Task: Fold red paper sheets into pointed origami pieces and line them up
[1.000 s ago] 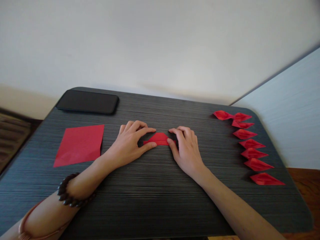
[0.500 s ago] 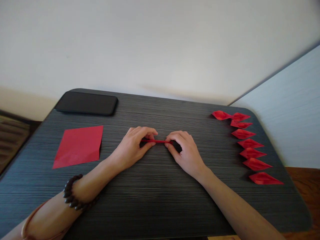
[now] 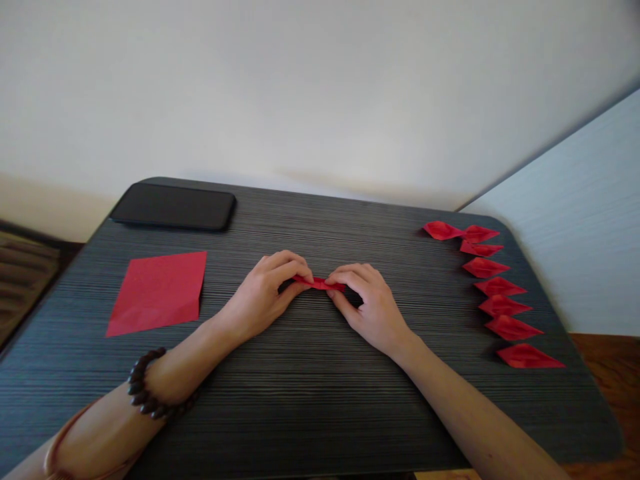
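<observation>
A narrow folded red paper [image 3: 320,284] lies between my two hands, over the middle of the table. My left hand [image 3: 270,283] pinches its left end between thumb and fingers. At the other end, my right hand [image 3: 367,300] grips it the same way, fingertips on top and thumb on the near side. The paper's middle shows between the fingertips, slightly opened along its length; both ends are partly hidden by fingers. To the left of my left hand lies a flat square sheet of red paper [image 3: 157,293].
Several folded red paper boats [image 3: 500,287] stand in a column along the right side of the dark ribbed table [image 3: 310,400]. A black phone [image 3: 173,207] rests at the back left corner. A pale wall [image 3: 300,87] rises behind the table.
The folded paper was a thin edge-on strip; now more of its red surface shows, spread a little wider. My fingertips have come slightly closer together on it.
</observation>
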### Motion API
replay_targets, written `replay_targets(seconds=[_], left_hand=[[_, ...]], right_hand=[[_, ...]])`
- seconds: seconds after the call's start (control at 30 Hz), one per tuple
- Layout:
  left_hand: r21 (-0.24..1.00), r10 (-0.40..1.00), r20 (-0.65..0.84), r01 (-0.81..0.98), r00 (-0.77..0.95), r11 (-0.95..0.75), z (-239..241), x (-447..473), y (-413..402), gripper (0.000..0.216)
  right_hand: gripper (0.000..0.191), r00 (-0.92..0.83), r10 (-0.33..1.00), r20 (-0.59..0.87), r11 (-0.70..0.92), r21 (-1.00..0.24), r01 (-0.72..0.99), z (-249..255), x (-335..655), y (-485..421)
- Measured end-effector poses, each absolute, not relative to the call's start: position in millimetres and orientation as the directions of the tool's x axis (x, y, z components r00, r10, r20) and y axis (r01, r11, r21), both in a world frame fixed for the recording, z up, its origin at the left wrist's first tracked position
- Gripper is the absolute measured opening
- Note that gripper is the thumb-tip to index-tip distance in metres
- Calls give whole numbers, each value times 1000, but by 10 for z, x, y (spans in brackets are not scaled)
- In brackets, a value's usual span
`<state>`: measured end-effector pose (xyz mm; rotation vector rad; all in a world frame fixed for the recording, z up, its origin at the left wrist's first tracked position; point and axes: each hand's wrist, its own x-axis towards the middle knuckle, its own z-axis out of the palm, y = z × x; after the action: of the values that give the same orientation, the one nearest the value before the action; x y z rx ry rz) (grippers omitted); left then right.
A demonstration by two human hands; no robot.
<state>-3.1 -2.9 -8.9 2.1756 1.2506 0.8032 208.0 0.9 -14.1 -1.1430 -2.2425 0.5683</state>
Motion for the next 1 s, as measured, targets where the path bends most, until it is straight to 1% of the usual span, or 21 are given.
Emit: replay_targets(seconds=[0.1, 0.17, 0.27, 0.37, 0.43, 0.57, 0.7, 1.0], left_hand=[[619, 871, 277, 618, 406, -485, -90, -30, -35, 9], [531, 854, 331, 669, 402, -521, -78, -16, -49, 7], [365, 811, 406, 739, 421, -567, -45, 23, -84, 7], [265, 774, 412, 750, 481, -606, -21, 45, -113, 15], [262, 759, 400, 729, 514, -632, -21, 35, -118, 17], [311, 749, 374, 687, 547, -657, -39, -3, -105, 17], [290, 724, 386, 670, 572, -684, -41, -4, -96, 19], [300, 737, 407, 684, 539, -665, -43, 4, -104, 20]], right_hand=[[15, -482, 830, 281, 546, -589, 596, -143, 2077, 11], [16, -482, 828, 288, 549, -595, 587, -147, 2072, 10], [16, -492, 814, 309, 566, -609, 555, -155, 2062, 1], [15, -497, 801, 335, 584, -621, 523, -162, 2049, -9], [15, -488, 799, 352, 586, -637, 501, -162, 2041, -13], [14, -459, 807, 371, 575, -671, 468, -153, 2037, -13], [13, -459, 804, 378, 577, -684, 447, -144, 2043, -12], [12, -437, 823, 362, 549, -705, 449, -119, 2037, -21]])
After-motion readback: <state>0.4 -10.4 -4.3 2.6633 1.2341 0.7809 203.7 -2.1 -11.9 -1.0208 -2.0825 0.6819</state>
